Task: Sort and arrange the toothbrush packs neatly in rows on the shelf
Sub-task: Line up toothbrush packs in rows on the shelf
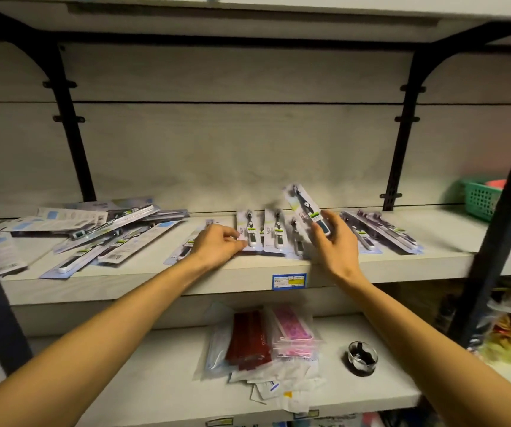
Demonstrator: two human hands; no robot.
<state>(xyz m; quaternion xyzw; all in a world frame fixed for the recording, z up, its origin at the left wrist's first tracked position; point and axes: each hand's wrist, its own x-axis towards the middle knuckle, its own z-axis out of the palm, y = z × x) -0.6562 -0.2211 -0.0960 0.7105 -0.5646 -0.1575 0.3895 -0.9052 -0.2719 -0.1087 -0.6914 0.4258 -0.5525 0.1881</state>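
Shelf (371, 266) is a pale board on black brackets; the toothbrush packs lie on it in two groups. Unsorted heap (87, 232) at the left: packs crossed over each other, some face down, a few poking past the front edge. Started row (274, 238) sits mid-shelf, packs laid side by side with heads toward the back wall, and a few more packs (383, 234) fan out to its right, slightly skewed.

Left hand (217, 246) rests on the row's left end, fingers curled down, touching the edge of a pack there (pinch or just a press, cannot tell). Right hand (336, 241) pinches the lifted pack (305, 212) near its lower end between thumb and fingers; the pack is tilted, top leaning left, held just above the row.

Handling, as a judgement: flat card-and-blister packs, light, fairly stiff along the length but bendy at the card edges, glossy so they slide over each other. Best hold is at the bottom end or along the side edges, thumb on the blister. Risk is nudging neighbours out of line when setting one down.

Price label (289, 281) is stuck on the shelf front.
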